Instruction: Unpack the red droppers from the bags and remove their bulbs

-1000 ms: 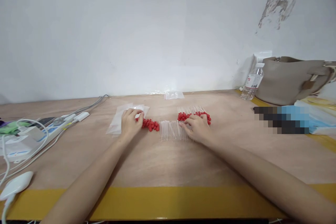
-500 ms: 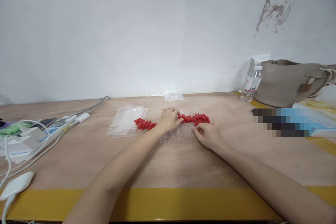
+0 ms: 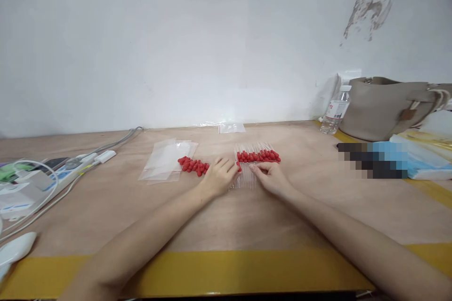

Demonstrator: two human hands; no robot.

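Observation:
My left hand (image 3: 221, 176) has its fingers bent and thumb drawn in, with a red bulb (image 3: 239, 167) of a thin clear dropper at its fingertips. Just to the right, the thumb and forefinger of my right hand (image 3: 272, 178) are pinched together over the clear tubes (image 3: 247, 178); what is between them is too small to make out. Behind both hands lies a row of red-bulbed droppers (image 3: 259, 155), tubes pointing to the wall. Another heap of red bulbs (image 3: 192, 165) is left of my left hand, which hides part of it.
Clear plastic bags (image 3: 158, 160) are spread at the left, with another bag (image 3: 231, 128) by the wall. A power strip (image 3: 76, 167) with cables is at far left. A bottle (image 3: 335, 110), a grey handbag (image 3: 383, 110) and a blurred-out patch (image 3: 370, 160) are at right.
My left hand has drawn back toward me from over the droppers, uncovering the left end of the row. My right hand has moved left, nearer to the left hand.

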